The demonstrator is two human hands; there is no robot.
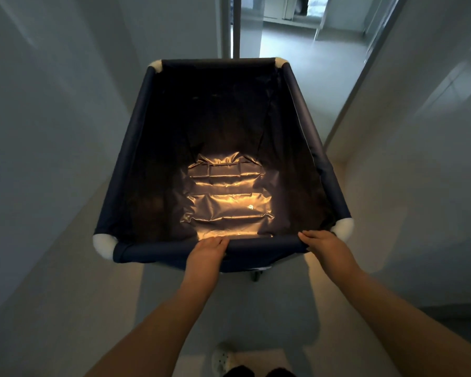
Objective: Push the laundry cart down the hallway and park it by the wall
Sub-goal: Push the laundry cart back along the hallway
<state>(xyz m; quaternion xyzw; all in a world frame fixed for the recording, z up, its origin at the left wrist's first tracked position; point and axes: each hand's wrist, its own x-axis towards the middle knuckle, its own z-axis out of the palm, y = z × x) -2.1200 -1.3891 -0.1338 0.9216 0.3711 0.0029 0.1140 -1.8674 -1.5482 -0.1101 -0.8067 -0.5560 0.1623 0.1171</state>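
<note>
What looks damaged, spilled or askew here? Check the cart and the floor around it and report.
Nothing looks damaged or spilled. The dark blue fabric laundry cart is empty; its shiny liner is only creased, with one small pale speck I cannot identify. The left hand and right hand grip the near rail, set right of centre.

I can read no text, label or number anywhere here. The laundry cart [218, 148] carries no brand I can make out.

Pale walls [46, 110] close in a dim, narrow hallway; its light floor [297, 85] runs ahead to a brighter doorway [288, 25].
</note>
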